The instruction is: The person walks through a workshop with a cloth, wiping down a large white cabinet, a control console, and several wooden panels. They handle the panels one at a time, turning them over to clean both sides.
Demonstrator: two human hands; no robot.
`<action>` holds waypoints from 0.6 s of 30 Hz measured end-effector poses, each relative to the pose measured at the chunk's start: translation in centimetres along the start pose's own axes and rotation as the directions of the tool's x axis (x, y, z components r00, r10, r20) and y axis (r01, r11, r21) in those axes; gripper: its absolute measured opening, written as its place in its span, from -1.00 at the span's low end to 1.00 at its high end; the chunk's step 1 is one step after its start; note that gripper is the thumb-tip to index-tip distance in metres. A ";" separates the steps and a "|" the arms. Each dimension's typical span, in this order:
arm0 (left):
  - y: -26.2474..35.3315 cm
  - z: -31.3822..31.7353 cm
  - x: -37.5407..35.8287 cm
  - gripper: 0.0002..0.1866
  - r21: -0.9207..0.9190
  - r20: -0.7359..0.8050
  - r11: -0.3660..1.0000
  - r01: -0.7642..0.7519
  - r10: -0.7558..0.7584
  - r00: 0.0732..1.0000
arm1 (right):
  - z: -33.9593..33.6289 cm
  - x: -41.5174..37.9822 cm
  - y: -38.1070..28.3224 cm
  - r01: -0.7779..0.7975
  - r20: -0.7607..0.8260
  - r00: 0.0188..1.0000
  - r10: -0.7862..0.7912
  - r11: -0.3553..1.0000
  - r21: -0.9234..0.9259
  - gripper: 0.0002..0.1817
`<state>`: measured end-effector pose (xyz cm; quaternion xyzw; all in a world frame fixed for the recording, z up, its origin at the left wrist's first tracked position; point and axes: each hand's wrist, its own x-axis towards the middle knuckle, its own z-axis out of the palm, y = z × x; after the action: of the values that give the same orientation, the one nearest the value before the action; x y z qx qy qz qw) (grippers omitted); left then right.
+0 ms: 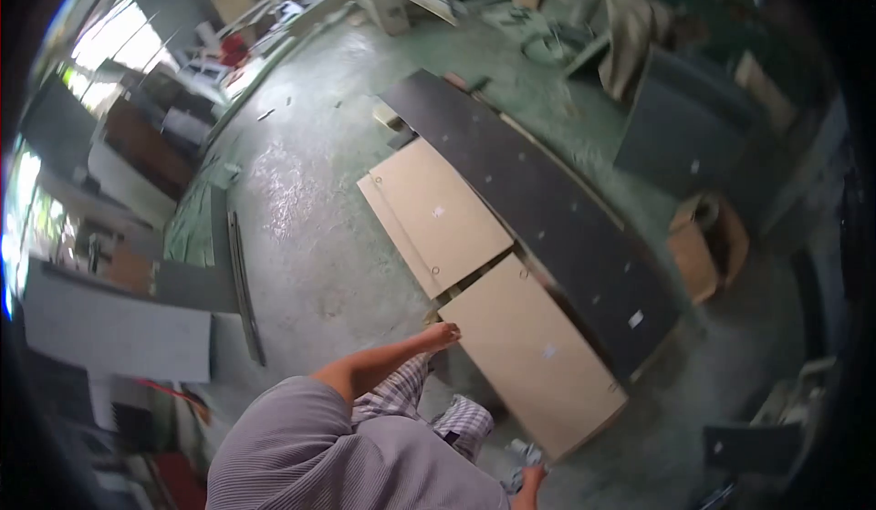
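Note:
A light beige board (534, 350) with small round fittings lies beside a long dark panel (547, 209). My left hand (443, 335) is closed at its near long edge, close to the upper left corner. At the bottom corner of the same board is my right hand (533, 475), fingers closed at the edge and partly hidden. Just left of that hand shows a blurred grey-white item (525, 453). A second beige board (438, 213) lies beyond a narrow gap, also along the dark panel.
An open cardboard box (703, 245) stands right of the dark panel. Dark boards (684, 127) lean at the upper right. Long dark strips (243, 282) and a grey panel (119, 323) are on the left. Sheets lean against the left wall.

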<state>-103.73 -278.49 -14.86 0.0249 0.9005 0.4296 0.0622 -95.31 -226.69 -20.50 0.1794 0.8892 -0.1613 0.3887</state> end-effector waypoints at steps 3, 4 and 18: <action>5.7 -6.9 -6.2 -0.70 -0.229 -0.099 0.864 0.448 -0.478 0.873 | -10.1 6.8 -8.5 0.204 -0.273 0.941 -0.197 0.979 -0.005 -0.49; 6.8 -6.5 -8.1 -0.67 -0.307 -0.144 0.792 0.527 -0.586 0.797 | -14.2 10.7 -9.9 0.352 -0.351 0.879 -0.321 0.936 0.026 -0.48; 7.6 0.5 -39.2 -0.63 -0.447 -0.043 0.097 0.889 -0.995 0.087 | -14.7 3.1 -19.9 0.509 -0.298 0.860 -0.415 0.746 0.429 -0.44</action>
<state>-64.87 -277.19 -5.66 -0.6537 0.6090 0.4133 0.1759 -115.37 -237.42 -10.39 0.0600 0.8660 -0.4570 0.1940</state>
